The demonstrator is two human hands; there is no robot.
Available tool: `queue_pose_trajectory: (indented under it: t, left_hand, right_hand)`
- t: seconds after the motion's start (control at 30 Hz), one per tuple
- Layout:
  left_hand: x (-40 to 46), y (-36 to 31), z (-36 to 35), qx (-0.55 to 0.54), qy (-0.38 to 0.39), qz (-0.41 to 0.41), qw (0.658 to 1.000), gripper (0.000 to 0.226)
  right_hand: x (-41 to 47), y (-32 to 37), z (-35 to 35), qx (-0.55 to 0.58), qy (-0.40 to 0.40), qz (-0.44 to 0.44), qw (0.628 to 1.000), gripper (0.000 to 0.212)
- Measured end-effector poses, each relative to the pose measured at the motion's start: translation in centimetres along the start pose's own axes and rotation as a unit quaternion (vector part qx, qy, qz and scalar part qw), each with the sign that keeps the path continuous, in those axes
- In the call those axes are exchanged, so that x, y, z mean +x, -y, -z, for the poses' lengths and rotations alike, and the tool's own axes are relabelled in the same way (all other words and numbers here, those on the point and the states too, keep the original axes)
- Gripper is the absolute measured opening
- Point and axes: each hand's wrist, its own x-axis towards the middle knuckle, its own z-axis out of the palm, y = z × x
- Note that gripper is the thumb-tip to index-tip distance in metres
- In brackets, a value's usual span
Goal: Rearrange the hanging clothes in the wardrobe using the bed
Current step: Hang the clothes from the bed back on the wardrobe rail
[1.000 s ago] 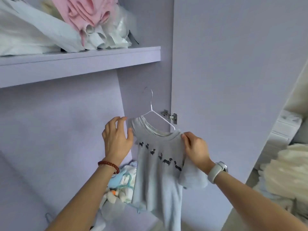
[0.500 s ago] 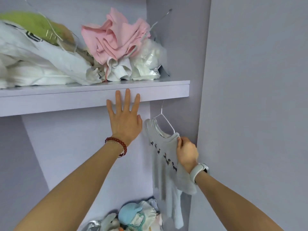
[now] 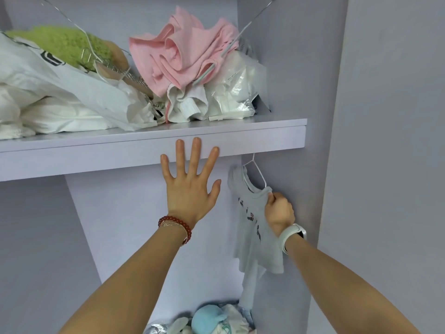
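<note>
1. My right hand (image 3: 279,214) is clamped in a fist on the shoulder of a small grey T-shirt (image 3: 255,227), where the cloth meets the end of its white wire hanger (image 3: 258,173).
2. The T-shirt hangs down past my right wrist, to the left of that hand, and its hem falls toward a heap of clothes (image 3: 212,320) below both my forearms.
3. The hanger's hook reaches up just under the lilac shelf (image 3: 265,138), above and left of my right hand; I cannot tell whether it is caught on anything.
4. My left hand (image 3: 190,184) is spread flat with the fingers apart, holding nothing, fingertips lying over the shelf's front edge, just left of the T-shirt and clear of it.
5. A row of small dark figures runs across the T-shirt's chest beside my right knuckles; no words can be read there.
6. Above my left hand, on the shelf, sit a pink garment (image 3: 180,51), a green fuzzy piece (image 3: 62,44) and white bags (image 3: 72,92); black marks on one bag are not legible.
7. A red bead bracelet (image 3: 177,224) circles my left wrist, a white watch (image 3: 292,235) my right.
</note>
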Motion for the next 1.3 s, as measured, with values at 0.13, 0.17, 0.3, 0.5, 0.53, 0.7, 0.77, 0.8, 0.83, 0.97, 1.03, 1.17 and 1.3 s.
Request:
queue_pose_trajectory:
  t: [0.13, 0.17, 0.3, 0.5, 0.53, 0.7, 0.77, 0.8, 0.83, 0.97, 1.03, 1.17, 1.3]
  left_hand:
    - [0.3, 0.1, -0.4, 0.008, -0.003, 0.004, 1.000, 0.068]
    - [0.4, 0.1, -0.5, 0.008, -0.005, 0.002, 1.000, 0.069]
    - [0.5, 0.4, -0.5, 0.003, -0.008, 0.005, 1.000, 0.076]
    - [0.4, -0.4, 1.1, -0.061, 0.001, 0.022, 0.998, 0.072]
    - [0.0, -0.8, 1.5, -0.086, 0.005, 0.034, 0.996, 0.070]
    - [-3.8, -3.9, 2.8, -0.198, 0.061, 0.026, 0.978, 0.057]
    - [-5.6, -5.2, 2.9, -0.239, 0.111, 0.024, 0.964, 0.053]
    - [-6.7, -5.9, 2.9, -0.262, 0.143, 0.023, 0.954, 0.051]
    - [-7.8, -6.6, 2.9, -0.287, 0.177, 0.020, 0.941, 0.051]
    - [-12.0, -10.3, 4.3, -0.378, 0.254, -0.026, 0.890, 0.053]
    - [-14.2, -12.3, 5.8, -0.418, 0.268, -0.059, 0.866, 0.052]
    - [-19.7, -16.5, 10.2, -0.459, 0.351, -0.161, 0.800, 0.054]
    - [-25.6, -20.7, 17.5, -0.512, 0.381, -0.285, 0.715, 0.053]
  right_hand:
    - [-0.2, -1.2, -1.0, -0.026, 0.025, -0.005, 0.999, 0.037]
    - [-0.4, -1.3, -1.1, -0.027, 0.024, -0.001, 0.999, 0.037]
    - [-1.3, -1.4, -0.8, -0.024, 0.022, 0.025, 0.999, 0.032]
    - [-4.2, -1.2, 1.5, -0.037, 0.028, 0.141, 0.989, 0.043]
    - [-4.9, -1.1, 2.1, -0.044, 0.018, 0.171, 0.984, 0.043]
    - [-9.0, -1.5, 5.1, -0.083, -0.039, 0.283, 0.955, 0.040]
    - [-10.9, -2.3, 6.3, -0.101, -0.039, 0.288, 0.952, 0.039]
    - [-12.2, -2.9, 6.9, -0.114, -0.038, 0.277, 0.953, 0.039]
    - [-13.6, -3.7, 7.6, -0.131, -0.040, 0.260, 0.956, 0.039]
    - [-20.1, -7.0, 11.8, -0.232, -0.074, 0.182, 0.953, 0.039]
    - [-23.8, -8.6, 14.2, -0.282, -0.094, 0.136, 0.945, 0.039]
    - [-32.9, -11.4, 18.7, -0.348, -0.110, 0.006, 0.931, 0.040]
    - [-43.9, -13.3, 22.9, -0.392, -0.140, -0.153, 0.896, 0.041]
